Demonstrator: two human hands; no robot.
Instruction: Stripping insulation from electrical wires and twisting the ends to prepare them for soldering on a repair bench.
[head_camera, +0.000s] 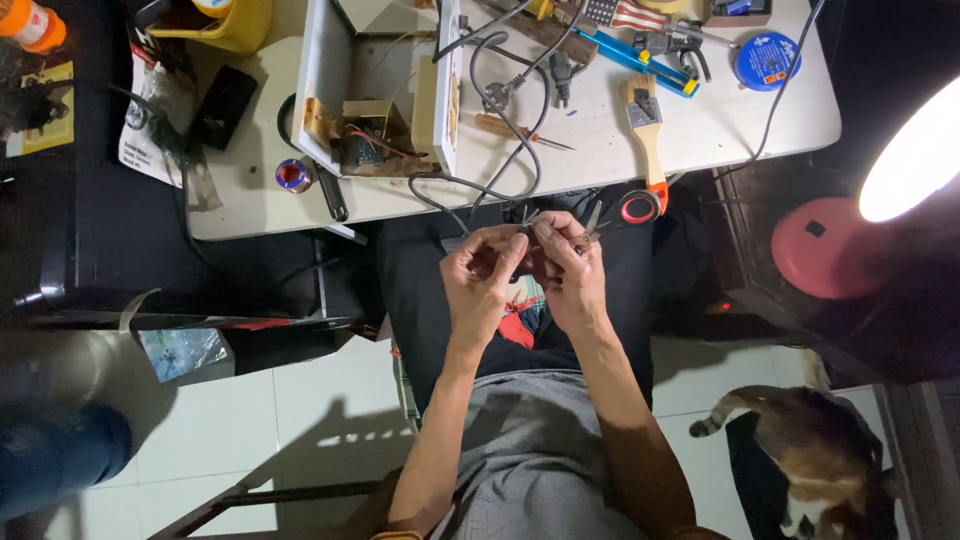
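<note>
- The white worktop (700, 130) filled the upper part of the view, and the person sat at its near edge with both hands raised over the lap, just below that edge.
- An opened white appliance casing (330, 90) stood on the left half of the worktop, showing a small transformer-like part and loose wiring inside.
- A grey cable (480, 185) ran out of the casing, dropped over the near edge and came up into the hands.
- A cat (815, 465) sat on the tiled floor at the lower right, well apart from the work.
- A paintbrush (645, 125) with a wooden handle lay near the worktop's near edge, right of the casing; a blue-handled tool (630, 55) lay beyond it towards the far edge.
- The left hand (485, 275) was curled, its fingertips pinched on the cable's end.
- The right hand (570, 270) was likewise closed, pinching the same end, with a small pair of pliers (590, 235) tucked against its fingers.
- The cable end lay between the two sets of fingertips, both hands touching it.
- Judging by the grip, the conductors were being separated or twisted; the next move would call for a steady left-hand hold while the pliers came onto the wire.
</note>
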